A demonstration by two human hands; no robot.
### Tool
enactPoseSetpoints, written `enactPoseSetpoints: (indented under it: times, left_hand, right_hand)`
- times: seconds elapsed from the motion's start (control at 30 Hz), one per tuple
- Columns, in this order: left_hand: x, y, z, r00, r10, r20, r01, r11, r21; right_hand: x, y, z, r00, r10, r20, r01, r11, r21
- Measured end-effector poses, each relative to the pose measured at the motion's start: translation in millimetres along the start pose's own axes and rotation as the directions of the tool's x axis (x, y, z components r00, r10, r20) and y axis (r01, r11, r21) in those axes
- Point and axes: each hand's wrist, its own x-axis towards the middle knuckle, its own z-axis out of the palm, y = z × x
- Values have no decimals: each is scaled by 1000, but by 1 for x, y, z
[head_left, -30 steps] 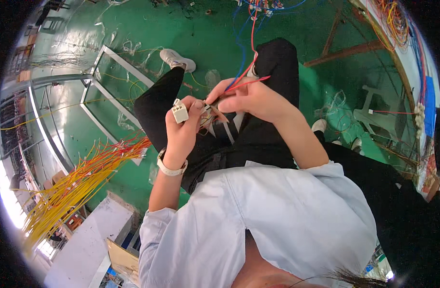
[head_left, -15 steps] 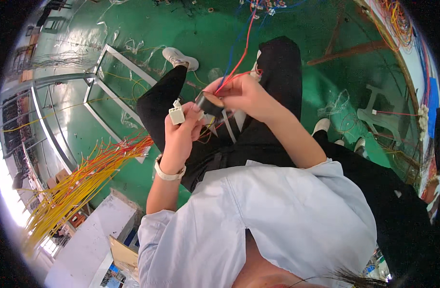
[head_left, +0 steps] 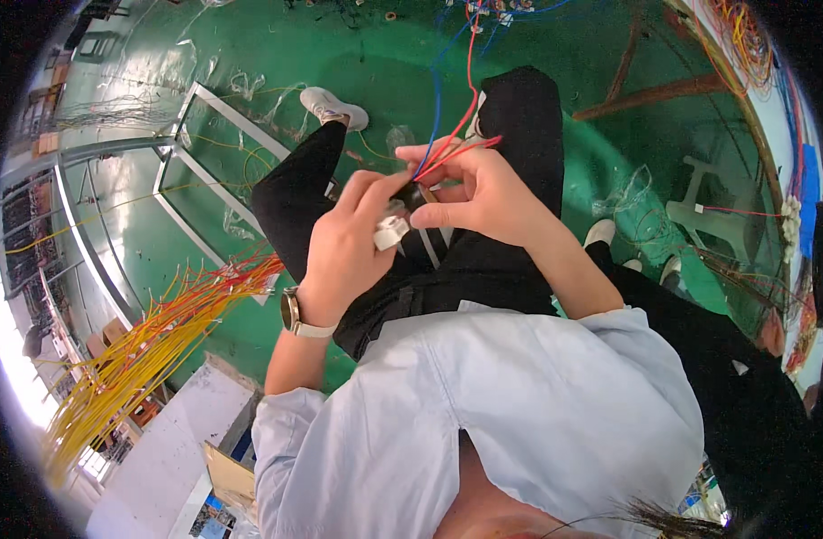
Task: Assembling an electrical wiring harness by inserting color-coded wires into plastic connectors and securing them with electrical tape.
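Observation:
Over my lap, both hands meet around a bundle of red and blue wires [head_left: 436, 160]. My left hand [head_left: 347, 235] is closed, its fingertips at the wires, with a white plastic connector [head_left: 392, 232] tucked against its palm side. Facing it, my right hand [head_left: 494, 196] curls its thumb and fingers round a roll of black tape [head_left: 418, 199]. Most of the roll is hidden between the hands, and the spot where tape and wires meet cannot be made out. The wires run up from my fingertips toward the top of the view.
At left, a metal frame [head_left: 212, 172] stands near a thick bundle of yellow and red wires [head_left: 164, 337]. A tangle of blue wires and connectors [head_left: 497, 11] lies at the top. A plastic stool [head_left: 712, 211] is at right, beside another person's dark-clothed leg [head_left: 699, 314].
My left hand has turned over and moved up to the wires, its back now showing. The tape roll has gone from plain sight to mostly hidden between my hands.

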Motion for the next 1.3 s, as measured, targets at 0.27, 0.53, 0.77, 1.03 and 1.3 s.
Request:
enactPoseSetpoints:
  times: [0.27,0.53,0.77,1.03,1.3]
  left_hand:
    - [8,-9,-16,876,-53,479,260,889,-377]
    - [-19,-6,8,667,-344,661,696,-29,-718]
    - [-25,-12,6,650,-451,612,637,-117,-762]
    - [-28,-12,-3,679,-473,561,613,-55,-788]
    - [-37,-3,-10,655,-373,658,666,-127,-735]
  right_hand:
    - [-9,-4,-16,973,9,232,-21,999,49]
    - [9,30,12,988,-149,-51,147,988,-38]
    - [22,43,4,954,-81,290,-22,943,333]
    - [8,16,-2,937,103,333,-162,975,155]
    - [25,26,20,999,-50,3,49,985,164]
